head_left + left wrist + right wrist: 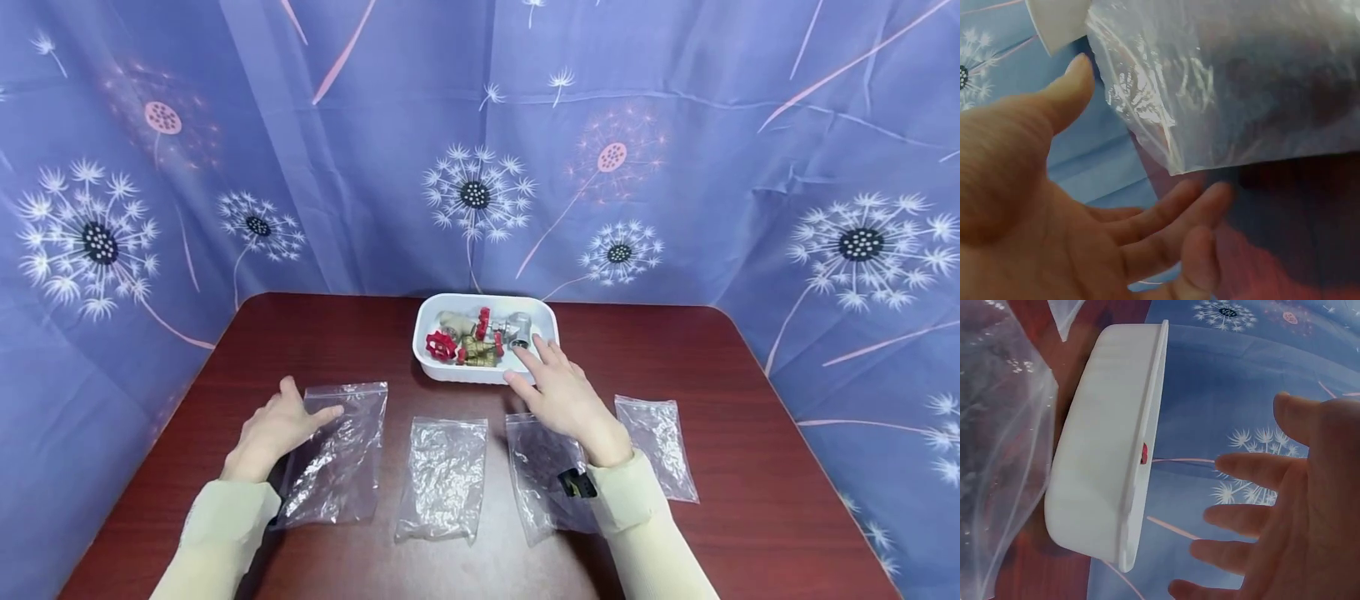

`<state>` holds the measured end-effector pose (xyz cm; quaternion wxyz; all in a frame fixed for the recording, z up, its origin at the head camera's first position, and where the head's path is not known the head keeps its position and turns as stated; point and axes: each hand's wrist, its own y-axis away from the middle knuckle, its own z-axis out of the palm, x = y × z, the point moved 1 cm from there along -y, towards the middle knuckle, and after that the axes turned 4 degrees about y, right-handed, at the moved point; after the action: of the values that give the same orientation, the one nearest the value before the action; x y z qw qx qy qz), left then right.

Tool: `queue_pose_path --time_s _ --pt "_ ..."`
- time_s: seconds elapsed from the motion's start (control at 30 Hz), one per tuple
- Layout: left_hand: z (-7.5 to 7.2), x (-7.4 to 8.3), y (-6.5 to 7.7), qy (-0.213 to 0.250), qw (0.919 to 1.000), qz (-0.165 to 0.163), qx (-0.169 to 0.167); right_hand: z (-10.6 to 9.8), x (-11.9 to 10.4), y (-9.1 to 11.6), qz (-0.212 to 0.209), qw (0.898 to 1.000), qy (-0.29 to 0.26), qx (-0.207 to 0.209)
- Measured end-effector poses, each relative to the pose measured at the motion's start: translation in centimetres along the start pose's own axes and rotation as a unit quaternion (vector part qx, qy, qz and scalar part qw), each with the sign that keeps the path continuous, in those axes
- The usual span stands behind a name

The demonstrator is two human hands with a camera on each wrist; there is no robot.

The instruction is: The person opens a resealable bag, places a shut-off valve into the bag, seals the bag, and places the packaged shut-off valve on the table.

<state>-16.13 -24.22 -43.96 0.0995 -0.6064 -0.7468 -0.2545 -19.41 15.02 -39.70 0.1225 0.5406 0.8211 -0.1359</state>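
A white plastic tub [471, 373] at the back of the table holds several valves, some brass and some silvery, with red handwheels [441, 345]. My right hand [564, 392] reaches over the tub's front right corner, fingers spread and holding nothing; in the right wrist view the fingers [1235, 515] are straight, close above the rim. On the left, my left hand [273, 429] is over the left edge of a large clear zip bag [341, 467], thumb and fingers apart. The left wrist view shows that hand [1085, 212] relaxed beside the plastic, gripping nothing.
More clear zip bags lie flat in a row: one in the middle [442, 479], one partly under my right forearm [543, 475], and a smaller one at the right [660, 446]. A blue dandelion-print curtain [375, 183] hangs behind the dark red table [322, 333].
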Motion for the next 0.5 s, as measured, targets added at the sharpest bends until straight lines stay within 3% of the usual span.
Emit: queue_pose_path --time_s 0.17,0.5 --pt "0.6 -0.1 0.1 -0.017 0.9985 -0.030 -0.043 -0.2 -0.3 -0.5 -0.010 1.000 0.008 -0.018" --pt "0.9 0.0 0.0 -0.035 0.9986 -0.031 -0.026 -0.3 -1.0 -1.3 -0.012 0.999 0.006 -0.030"
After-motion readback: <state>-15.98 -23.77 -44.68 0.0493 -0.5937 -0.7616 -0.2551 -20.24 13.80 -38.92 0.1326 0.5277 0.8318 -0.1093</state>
